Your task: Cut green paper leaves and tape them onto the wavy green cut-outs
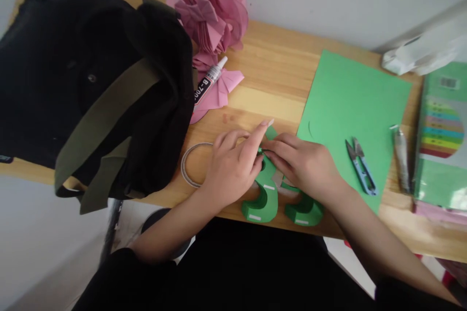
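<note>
A curved green paper piece with white strips lies between the hands, its upper end mostly hidden by them. The left hand grasps its edge, forefinger raised; the right hand pinches at the same end — exactly what sits between the fingertips is hard to make out. A second green shape is partly covered beneath the right hand. A tape ring touches or nearly touches the left hand; further left, a black bag, cut off by the view, hides the glue tube's lower end. The near edge of the tabletop runs close below both shapes; bare wood lies beyond the hands, left of a green sheet.
</note>
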